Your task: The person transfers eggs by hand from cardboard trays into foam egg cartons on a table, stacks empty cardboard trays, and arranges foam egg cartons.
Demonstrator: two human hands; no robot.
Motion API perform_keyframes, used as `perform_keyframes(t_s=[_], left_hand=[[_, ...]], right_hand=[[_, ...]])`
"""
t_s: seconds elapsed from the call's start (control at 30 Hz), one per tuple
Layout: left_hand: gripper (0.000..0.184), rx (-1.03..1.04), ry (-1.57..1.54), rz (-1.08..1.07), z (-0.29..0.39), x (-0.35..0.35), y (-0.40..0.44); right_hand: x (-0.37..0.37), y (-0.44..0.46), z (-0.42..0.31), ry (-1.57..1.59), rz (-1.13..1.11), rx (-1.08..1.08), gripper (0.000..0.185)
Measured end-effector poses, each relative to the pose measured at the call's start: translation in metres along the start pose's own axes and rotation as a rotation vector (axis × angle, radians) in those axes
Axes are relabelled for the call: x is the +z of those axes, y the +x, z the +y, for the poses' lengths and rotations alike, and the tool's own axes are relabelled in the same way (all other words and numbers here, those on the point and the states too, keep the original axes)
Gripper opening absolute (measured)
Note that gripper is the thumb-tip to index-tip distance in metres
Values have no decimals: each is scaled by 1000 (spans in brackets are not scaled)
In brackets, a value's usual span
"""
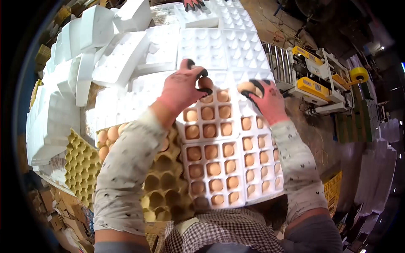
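Note:
My left hand (179,88), in a pink glove with black fingertips, grips a brown egg (205,83) above the upper cells of a white foam tray (221,141). Below it, brown eggs (207,113) sit singly in the square cells. My right hand (271,102), gloved alike, has its fingers closed round a paler egg (246,87) over the right-hand column of foam trays. Eggs (249,160) fill the lower cells of that column. Under my left forearm is a yellowish pulp tray (162,183) with bare hollows; the forearm hides part of it.
Another person's gloved hand (193,4) rests on foam at the far edge. White foam pieces (59,114) are piled at left, near a pulp tray (80,166) and loose eggs (112,133). A roller conveyor (279,63) with yellow machine parts (313,87) stands at right.

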State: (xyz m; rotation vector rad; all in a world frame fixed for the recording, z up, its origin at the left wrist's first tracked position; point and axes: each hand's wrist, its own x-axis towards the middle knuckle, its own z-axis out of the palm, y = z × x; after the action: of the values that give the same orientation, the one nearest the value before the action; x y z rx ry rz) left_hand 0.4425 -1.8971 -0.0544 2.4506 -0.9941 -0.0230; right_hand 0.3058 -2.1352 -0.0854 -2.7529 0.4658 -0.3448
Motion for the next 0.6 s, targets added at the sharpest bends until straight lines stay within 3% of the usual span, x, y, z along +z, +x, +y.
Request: perform_keyframes(t_s=[0.07,0.17,0.2,0.27,0.33,0.4,0.47,0.5,0.53,0.57,0.6], left_hand=[[37,51,446,-163,-15,41,45],[29,84,343,-55,6,51,67],[26,297,293,17,5,62,72],[27,417,353,-55,9,90,76],[30,322,390,-137,18,105,75],[31,191,357,-157,29,109,82],[31,231,116,71,58,120,86],[28,280,-76,224,73,135,82],[30,302,-106,239,83,155,82],[31,266,-10,230,84,187,79],[32,101,171,159,89,214,76]], right_hand=[[9,44,12,-151,-27,-105,48],[20,85,32,-377,-233,-170,57],[20,92,37,-432,-308,-177,58],[25,98,65,-385,-194,-185,62],[36,98,86,-529,-157,-161,58],[53,86,101,-483,-26,-122,54],[79,79,115,-433,164,-70,53],[82,80,119,-445,157,-67,52],[86,81,123,-457,150,-65,51],[88,82,126,-481,121,-56,52],[103,86,145,-547,256,-155,50]])
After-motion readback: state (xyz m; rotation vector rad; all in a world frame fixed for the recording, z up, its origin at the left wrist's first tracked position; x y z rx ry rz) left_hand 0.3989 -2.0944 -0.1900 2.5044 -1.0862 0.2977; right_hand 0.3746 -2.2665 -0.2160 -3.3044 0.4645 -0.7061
